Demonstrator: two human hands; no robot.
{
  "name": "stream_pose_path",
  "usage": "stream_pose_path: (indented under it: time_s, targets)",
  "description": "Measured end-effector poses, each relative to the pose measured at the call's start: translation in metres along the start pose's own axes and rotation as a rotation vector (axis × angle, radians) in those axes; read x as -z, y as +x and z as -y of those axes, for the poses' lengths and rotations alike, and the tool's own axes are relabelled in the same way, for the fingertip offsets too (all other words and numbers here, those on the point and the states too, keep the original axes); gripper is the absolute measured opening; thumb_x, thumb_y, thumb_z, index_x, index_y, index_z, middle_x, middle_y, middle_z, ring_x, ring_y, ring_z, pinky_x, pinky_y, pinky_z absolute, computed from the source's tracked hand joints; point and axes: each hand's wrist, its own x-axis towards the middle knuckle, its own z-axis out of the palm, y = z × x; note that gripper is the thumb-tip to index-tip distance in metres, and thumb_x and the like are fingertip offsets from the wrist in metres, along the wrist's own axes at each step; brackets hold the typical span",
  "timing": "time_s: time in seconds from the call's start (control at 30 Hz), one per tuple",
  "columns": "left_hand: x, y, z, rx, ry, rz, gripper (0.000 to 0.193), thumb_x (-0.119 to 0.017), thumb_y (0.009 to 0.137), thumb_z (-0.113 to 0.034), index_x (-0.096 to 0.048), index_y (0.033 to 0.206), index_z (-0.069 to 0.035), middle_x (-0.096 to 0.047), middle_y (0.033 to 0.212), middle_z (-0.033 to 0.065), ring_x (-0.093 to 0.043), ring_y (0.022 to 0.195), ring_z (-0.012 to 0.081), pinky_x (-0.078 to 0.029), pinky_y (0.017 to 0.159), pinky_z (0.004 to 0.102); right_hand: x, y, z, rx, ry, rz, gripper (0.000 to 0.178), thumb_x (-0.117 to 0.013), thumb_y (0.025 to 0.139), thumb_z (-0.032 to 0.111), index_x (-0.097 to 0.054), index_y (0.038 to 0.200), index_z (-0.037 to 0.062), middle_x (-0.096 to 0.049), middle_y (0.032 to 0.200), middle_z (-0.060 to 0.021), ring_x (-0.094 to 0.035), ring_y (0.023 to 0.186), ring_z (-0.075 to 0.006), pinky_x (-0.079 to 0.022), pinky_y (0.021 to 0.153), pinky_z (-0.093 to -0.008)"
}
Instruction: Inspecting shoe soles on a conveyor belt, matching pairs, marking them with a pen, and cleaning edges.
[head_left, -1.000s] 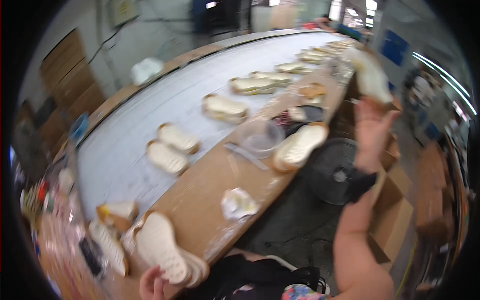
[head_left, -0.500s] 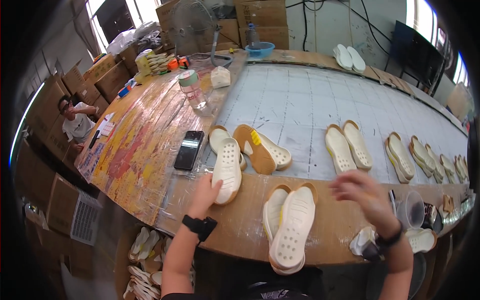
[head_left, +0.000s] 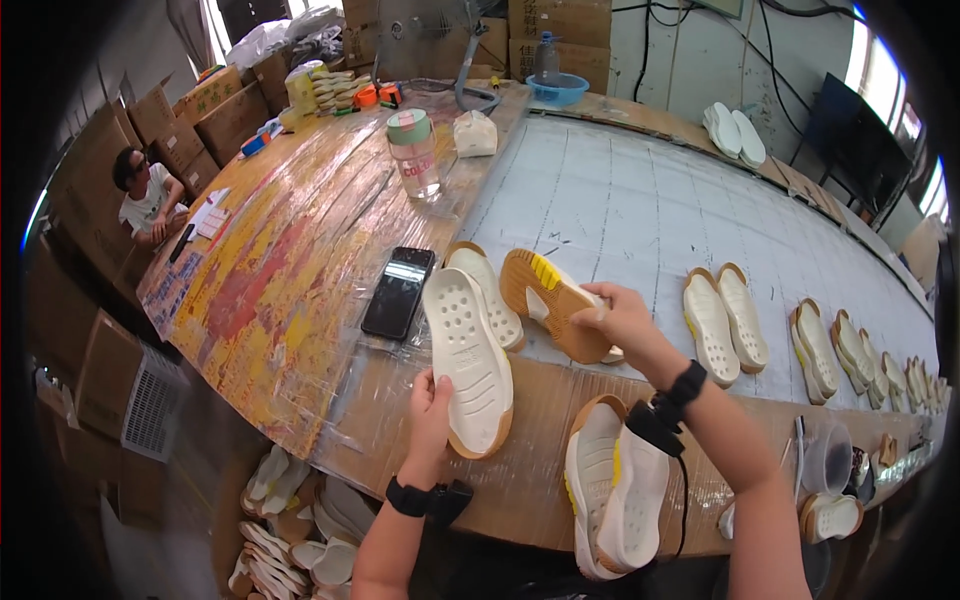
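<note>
My left hand (head_left: 430, 425) holds a cream shoe sole (head_left: 468, 360) by its side, inner face up, with a perforated end and a tan rim. Behind it, another cream sole (head_left: 492, 290) lies partly covered. To the right, my right hand (head_left: 622, 320) is closed on a shoe sole (head_left: 535, 292) whose tan tread and yellow patch face up. A bit of cream sole shows beneath that hand. At the table's front edge, a pair of cream soles (head_left: 592, 470) leans together, nearest my body.
A black phone (head_left: 398, 292) and a pink bottle with a green lid (head_left: 412, 160) stand on the left. Further sole pairs (head_left: 725, 320) line the right. A clear plastic tub (head_left: 828, 455) sits at the right edge. Someone (head_left: 150, 200) sits at the far left.
My right hand has moved left from above the front edge and taken hold of the tan-bottomed sole. My left hand still holds its cream sole. The view has shifted somewhat.
</note>
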Motion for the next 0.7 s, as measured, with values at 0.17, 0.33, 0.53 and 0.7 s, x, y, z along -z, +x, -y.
stream_pose_path:
  time_s: [0.17, 0.33, 0.53, 0.7]
  targets:
    - [0.007, -0.032, -0.032, -0.024, -0.015, 0.079, 0.034, -0.051, 0.086, -0.008, -0.044, 0.117, 0.004, -0.057, 0.103, 0.0110, -0.055, 0.093, 0.0143, -0.044, 0.080, 0.0253, 0.023, -0.059, 0.062, 0.319, 0.076, 0.131, 0.050, -0.069, 0.066, 0.006, -0.052, 0.112, 0.0009, -0.059, 0.096, -0.0095, -0.054, 0.083, -0.0146, -0.043, 0.077, -0.0257]
    - [0.011, -0.063, -0.057, 0.362, -0.348, 0.310, 0.042, -0.052, 0.085, -0.008, -0.038, 0.124, 0.001, -0.051, 0.116, 0.0104, -0.053, 0.101, 0.0157, -0.044, 0.085, 0.0298, 0.016, -0.119, 0.081, 1.076, -0.568, 0.066, 0.055, -0.075, 0.056, 0.002, -0.058, 0.107, 0.0119, -0.059, 0.094, -0.0018, -0.055, 0.078, -0.0171, -0.042, 0.075, -0.0294]
    - [0.032, -0.084, -0.067, 0.514, -0.210, 0.794, 0.051, -0.048, 0.087, -0.032, -0.041, 0.122, 0.005, -0.053, 0.116, 0.0138, -0.055, 0.101, 0.0213, -0.043, 0.089, 0.0336, 0.025, -0.162, 0.091, 1.336, -0.924, 0.245, 0.039, -0.063, 0.070, 0.007, -0.057, 0.106, 0.0193, -0.057, 0.103, 0.0040, -0.049, 0.101, -0.0201, -0.036, 0.090, -0.0390]
    - [0.012, -0.136, -0.088, 0.927, -0.825, 0.572, 0.068, -0.041, 0.085, -0.053, -0.043, 0.121, 0.005, -0.052, 0.116, 0.0195, -0.055, 0.102, 0.0274, -0.042, 0.091, 0.0380, 0.040, -0.180, 0.054, 0.927, -0.705, 0.574, 0.050, -0.065, 0.065, 0.003, -0.053, 0.113, 0.0153, -0.053, 0.111, -0.0033, -0.048, 0.107, -0.0258, -0.039, 0.089, -0.0385]
